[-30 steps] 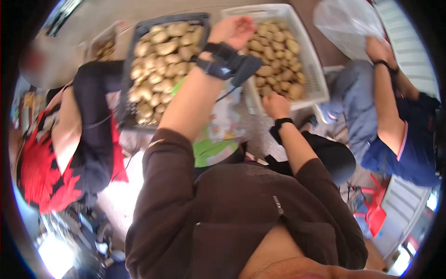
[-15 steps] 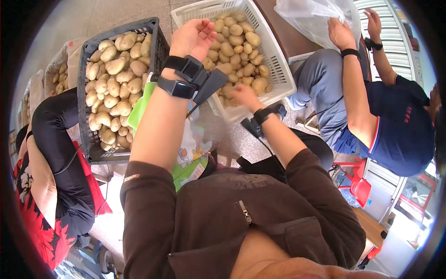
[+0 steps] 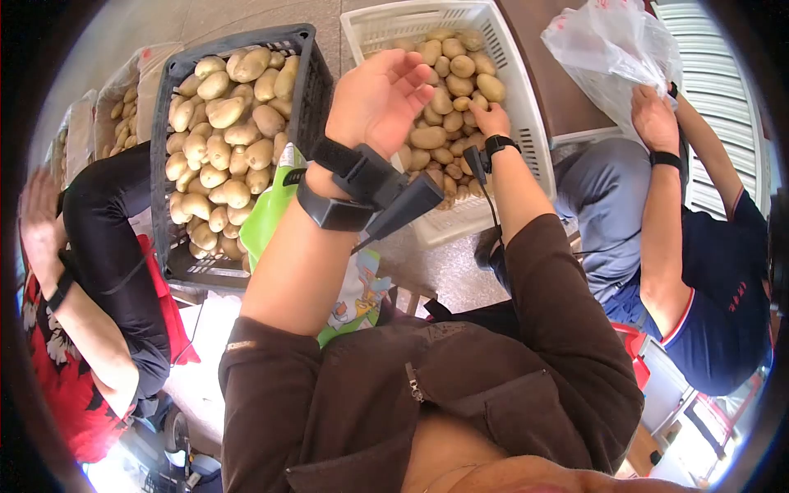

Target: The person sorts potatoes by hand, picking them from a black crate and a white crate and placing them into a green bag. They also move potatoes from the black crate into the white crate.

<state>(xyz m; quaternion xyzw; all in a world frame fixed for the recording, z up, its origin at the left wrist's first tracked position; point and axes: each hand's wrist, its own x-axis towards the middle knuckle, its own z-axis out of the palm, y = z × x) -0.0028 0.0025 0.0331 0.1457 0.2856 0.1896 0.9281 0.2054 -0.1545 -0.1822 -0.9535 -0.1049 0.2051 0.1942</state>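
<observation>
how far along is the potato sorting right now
Done: little shows as finished; the black crate is heaped with potatoes. In hand: the right hand reaches into the white basket among its potatoes, while the left hand hovers open above, holding nothing. Left: both containers hold many potatoes, and the green bag below shows none inside.

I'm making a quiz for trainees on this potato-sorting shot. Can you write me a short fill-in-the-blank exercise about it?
1. The right hand reaches into the ____ crate of potatoes.
2. The left hand hangs open above the crates, holding ____.
3. The crate on the left is ____ in colour.
4. A person at the right handles a clear plastic ____.

Missing words: white; nothing; black; bag
</observation>
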